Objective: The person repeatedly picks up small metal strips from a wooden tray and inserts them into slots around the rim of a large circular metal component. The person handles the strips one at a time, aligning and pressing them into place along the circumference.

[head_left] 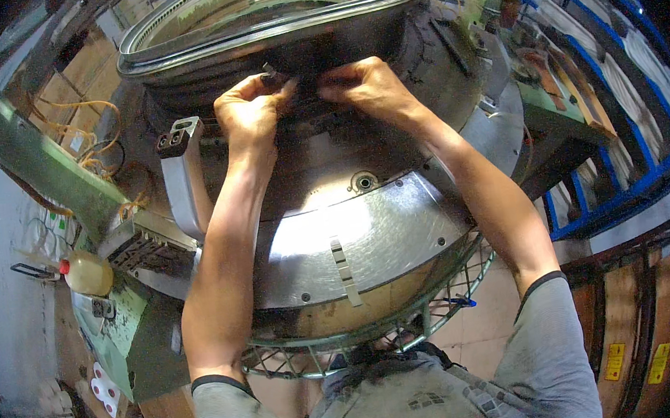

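Both of my arms reach forward over a large round machine, apparently a circular knitting machine, to the dark space under its ring-shaped top. My left hand is closed in a pinch, thumb and forefinger toward the middle. A small dark piece shows at its fingertips, too small to name. Across a narrow gap, my right hand has its fingers curled inward and pressed together. Its fingertips are blurred and in shadow, so what they hold, if anything, is hidden.
A grey upright bracket stands just left of my left forearm. Green machine legs with orange cables rise at the left, near a yellowish bottle. On the right are a side table and a blue rack.
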Demonstrator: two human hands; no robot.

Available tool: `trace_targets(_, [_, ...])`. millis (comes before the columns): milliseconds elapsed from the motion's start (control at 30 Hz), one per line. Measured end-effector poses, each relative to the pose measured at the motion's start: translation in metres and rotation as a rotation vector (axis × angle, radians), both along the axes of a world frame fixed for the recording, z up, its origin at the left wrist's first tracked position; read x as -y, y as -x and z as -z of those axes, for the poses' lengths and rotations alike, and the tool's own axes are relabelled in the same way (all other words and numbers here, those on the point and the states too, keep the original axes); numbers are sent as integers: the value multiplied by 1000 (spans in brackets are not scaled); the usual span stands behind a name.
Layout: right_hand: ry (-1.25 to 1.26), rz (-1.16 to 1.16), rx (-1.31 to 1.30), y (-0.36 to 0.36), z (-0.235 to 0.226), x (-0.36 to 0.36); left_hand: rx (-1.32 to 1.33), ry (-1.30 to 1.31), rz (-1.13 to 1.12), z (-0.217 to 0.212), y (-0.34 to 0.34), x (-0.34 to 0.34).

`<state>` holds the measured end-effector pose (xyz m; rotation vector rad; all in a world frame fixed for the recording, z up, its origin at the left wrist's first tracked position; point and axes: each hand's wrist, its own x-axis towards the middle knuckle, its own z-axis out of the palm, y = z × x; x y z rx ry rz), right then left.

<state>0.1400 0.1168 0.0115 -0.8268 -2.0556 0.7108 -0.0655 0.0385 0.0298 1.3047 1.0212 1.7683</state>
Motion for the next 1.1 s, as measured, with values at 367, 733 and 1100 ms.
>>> trace_targets(367, [139,-108,-64,-5,1,-1,54,185,125,4,-35,-28])
trace_targets(733, [501,-141,-397,-9,20,-3,-25,63,123,14,-43,-34])
trace_targets(1100, [141,59,-325,-3,29,-2,-1112,-392,-447,18,-59,-3])
